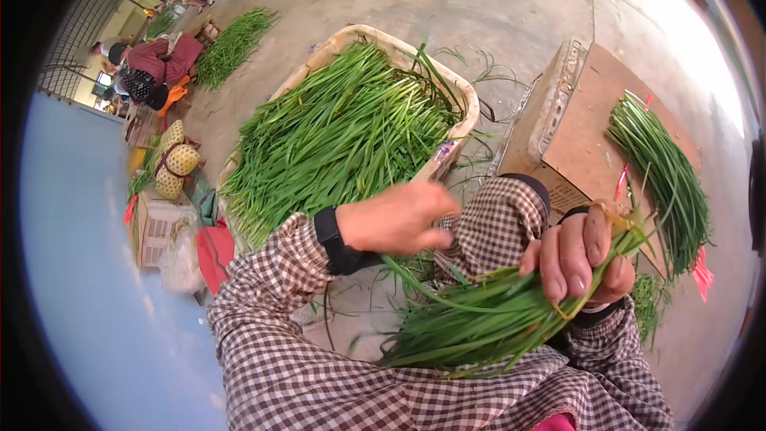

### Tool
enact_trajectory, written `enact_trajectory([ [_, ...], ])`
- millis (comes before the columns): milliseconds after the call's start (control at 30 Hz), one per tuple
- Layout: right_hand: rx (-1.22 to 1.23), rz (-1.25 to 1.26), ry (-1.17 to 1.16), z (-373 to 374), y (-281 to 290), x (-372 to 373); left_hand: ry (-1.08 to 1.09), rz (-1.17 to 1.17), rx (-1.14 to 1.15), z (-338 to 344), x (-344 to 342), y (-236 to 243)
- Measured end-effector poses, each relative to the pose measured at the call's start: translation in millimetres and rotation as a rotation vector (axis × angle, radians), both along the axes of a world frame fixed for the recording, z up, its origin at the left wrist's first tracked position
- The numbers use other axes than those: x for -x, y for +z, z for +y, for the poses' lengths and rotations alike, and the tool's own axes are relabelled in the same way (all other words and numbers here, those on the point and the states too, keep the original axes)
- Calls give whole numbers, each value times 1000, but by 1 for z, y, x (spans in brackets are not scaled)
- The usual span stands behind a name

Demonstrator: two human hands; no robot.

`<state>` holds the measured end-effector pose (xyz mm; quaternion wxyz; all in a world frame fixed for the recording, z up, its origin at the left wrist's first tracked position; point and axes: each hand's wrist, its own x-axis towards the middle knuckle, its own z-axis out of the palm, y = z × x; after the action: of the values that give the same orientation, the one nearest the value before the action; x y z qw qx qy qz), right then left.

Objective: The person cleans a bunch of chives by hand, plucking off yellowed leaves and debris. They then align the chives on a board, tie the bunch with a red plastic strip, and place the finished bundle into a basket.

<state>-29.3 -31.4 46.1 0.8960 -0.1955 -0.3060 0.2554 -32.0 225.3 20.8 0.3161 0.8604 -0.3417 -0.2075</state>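
My right hand [581, 259] is closed round a bunch of garlic chives [479, 315] over my lap. The pale stem ends stick up past the fingers, and the long green leaves fan out to the left. A few yellowed leaves hang near the grip. My left hand [397, 218], a black band at its wrist, hovers apart from that bunch, by the near rim of a pale tub [471, 108]. Motion blurs its fingers, so their grip cannot be made out. Loose garlic chives [343, 124] heap up inside the tub.
To the right, a tied bunch of chives [662, 183] lies on a cardboard sheet [586, 128] over a crate [531, 120]. Scraps litter the floor. A red object [214, 255] and plastic bag [182, 259] stand left. Another person [152, 72] bends near a chive pile [233, 46].
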Motion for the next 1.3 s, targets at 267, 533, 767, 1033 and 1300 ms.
enact_trajectory([
  [267, 151, 82, -334, -55, 7, 27, 293, 140, 429, -63, 0, 33],
  [533, 105, 92, -485, -149, 28, 44, -231, 1167, 778, -191, 35, -25],
  [767, 421, 316, -966, -245, -39, 19, -170, 1535, 926, -223, 45, -40],
  [1033, 217, 757, -1280, -296, -131, 61, -181, 1503, 293, -264, 23, -42],
  [1300, 452, 723, -1199, -356, -139, 121, -141, 1053, 21, -314, -18, -36],
])
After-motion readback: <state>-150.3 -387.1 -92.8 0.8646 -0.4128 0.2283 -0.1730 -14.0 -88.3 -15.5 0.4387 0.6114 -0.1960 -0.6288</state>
